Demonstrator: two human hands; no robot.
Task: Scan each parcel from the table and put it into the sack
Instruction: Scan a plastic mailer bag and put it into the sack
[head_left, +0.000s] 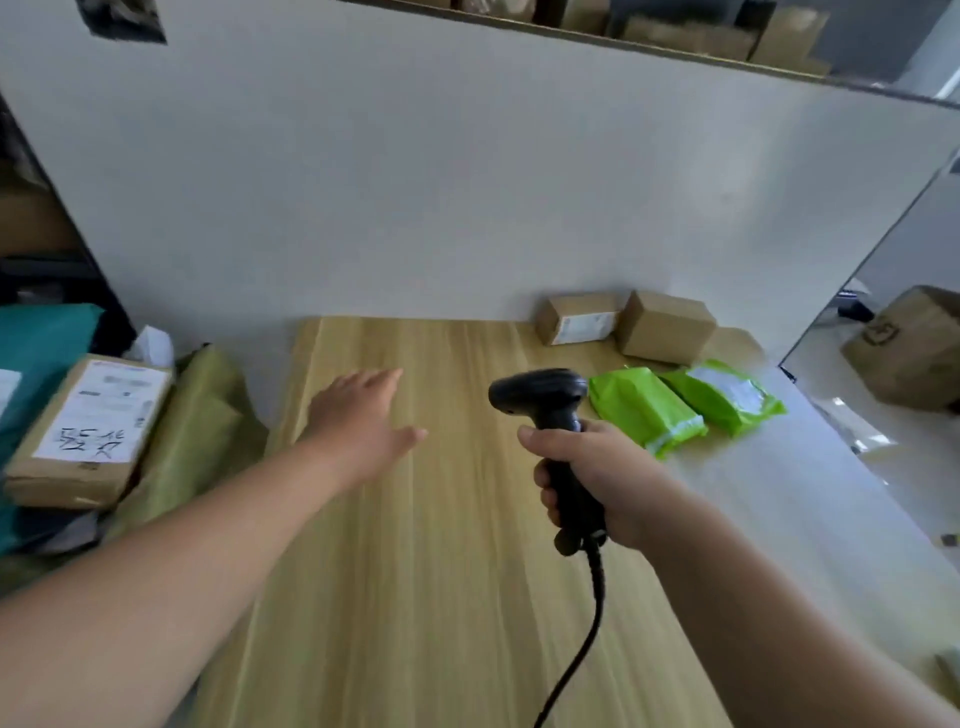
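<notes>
My right hand grips the handle of a black corded barcode scanner, held upright over the wooden table. My left hand is stretched out flat above the table's left part, fingers straight, holding nothing. Two green plastic mailer parcels lie side by side at the right of the table. Behind them, against the wall, stand two small cardboard boxes. An olive-green sack hangs beside the table's left edge, and a labelled cardboard box lies at its far-left side.
A white partition wall closes off the back of the table. Teal bags sit at the far left. A large cardboard box stands on the floor to the right. The scanner's cable trails down toward the table's near edge.
</notes>
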